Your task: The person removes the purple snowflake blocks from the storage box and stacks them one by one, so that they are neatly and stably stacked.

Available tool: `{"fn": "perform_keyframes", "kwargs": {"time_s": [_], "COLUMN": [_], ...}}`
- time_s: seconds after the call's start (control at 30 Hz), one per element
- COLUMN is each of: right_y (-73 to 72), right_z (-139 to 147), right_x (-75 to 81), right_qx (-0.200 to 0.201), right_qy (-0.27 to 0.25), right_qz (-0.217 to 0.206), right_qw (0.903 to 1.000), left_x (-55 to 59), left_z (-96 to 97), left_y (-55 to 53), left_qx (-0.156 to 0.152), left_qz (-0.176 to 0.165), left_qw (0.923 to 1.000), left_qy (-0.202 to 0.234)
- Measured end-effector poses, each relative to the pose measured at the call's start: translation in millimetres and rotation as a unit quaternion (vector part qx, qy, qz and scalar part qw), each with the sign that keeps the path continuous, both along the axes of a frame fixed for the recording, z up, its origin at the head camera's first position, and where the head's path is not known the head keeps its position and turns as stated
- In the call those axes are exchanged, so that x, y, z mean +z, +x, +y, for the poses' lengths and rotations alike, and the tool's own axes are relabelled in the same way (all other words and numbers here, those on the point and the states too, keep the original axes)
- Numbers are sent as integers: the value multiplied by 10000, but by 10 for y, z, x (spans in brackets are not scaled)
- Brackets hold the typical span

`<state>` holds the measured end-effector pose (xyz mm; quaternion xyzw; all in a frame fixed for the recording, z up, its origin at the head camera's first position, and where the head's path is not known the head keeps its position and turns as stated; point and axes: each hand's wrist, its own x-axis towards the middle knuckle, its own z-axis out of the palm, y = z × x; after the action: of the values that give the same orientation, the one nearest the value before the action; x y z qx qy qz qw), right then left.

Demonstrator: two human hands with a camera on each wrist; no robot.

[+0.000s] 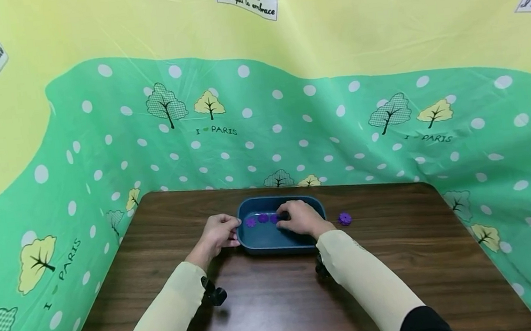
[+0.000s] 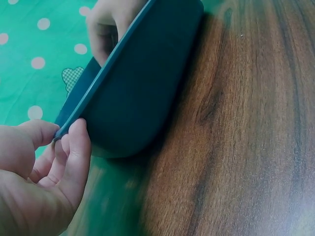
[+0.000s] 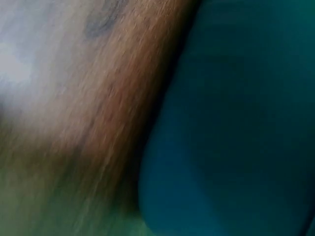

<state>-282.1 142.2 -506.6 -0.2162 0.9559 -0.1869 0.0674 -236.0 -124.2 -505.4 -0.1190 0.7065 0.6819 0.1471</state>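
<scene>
A dark blue rectangular tray [image 1: 274, 244] stands near the back of the table. My left hand [image 1: 220, 231] pinches its left rim between thumb and fingers; the left wrist view shows this hand [image 2: 49, 167] at the tray's edge [image 2: 93, 86]. Inside the tray, a purple flower-shaped piece [image 1: 250, 222] and a second purple piece [image 1: 263, 218] lie in a row. My right hand [image 1: 300, 218] reaches in over the right side, thumb and fingertips around a third purple piece [image 1: 274, 218], partly hidden. The right wrist view holds only the blurred tray wall [image 3: 236, 123] and tabletop.
Right of the tray, another purple flower-shaped piece [image 1: 345, 218] lies on the brown wooden table [image 1: 280, 304]. A green and yellow printed cloth [image 1: 261, 123] hangs behind and beside the table. Black wrist devices [image 1: 215, 295] sit under the forearms.
</scene>
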Motion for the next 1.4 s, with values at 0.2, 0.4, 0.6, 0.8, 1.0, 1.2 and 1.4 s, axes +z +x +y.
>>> {"fn": "perform_keyframes", "kwargs": {"time_s": [0.2, 0.4, 0.6, 0.8, 1.0, 1.2, 1.4], "right_y": [-38, -41, -29, -44, -45, -50, -57], "right_z": [-99, -172, -202, -218, -229, -235, -223], "right_x": [28, 29, 24, 8, 26, 37, 20], "right_qx": [72, 9, -184, -184, -211, -201, -113], "right_qy": [232, 586, 523, 477, 542, 583, 612], "right_qz": [-39, -274, -505, -633, -671, -635, -498], "right_qw": [9997, 9979, 9972, 9967, 9961, 9961, 9968], "left_x": [17, 13, 13, -6, 0, 15, 4], "left_z": [6, 5, 6, 6, 6, 8, 13], "left_y": [-5, -4, -3, -5, -4, -3, -2], "left_qx": [-23, -47, -32, -13, 8, 21, 48], "left_qz": [25, 11, -44, -21, -32, -27, -56], "left_qw": [10000, 10000, 10000, 10000, 10000, 9999, 9999], "left_qy": [-13, -3, 23, -46, -73, -112, -82]}}
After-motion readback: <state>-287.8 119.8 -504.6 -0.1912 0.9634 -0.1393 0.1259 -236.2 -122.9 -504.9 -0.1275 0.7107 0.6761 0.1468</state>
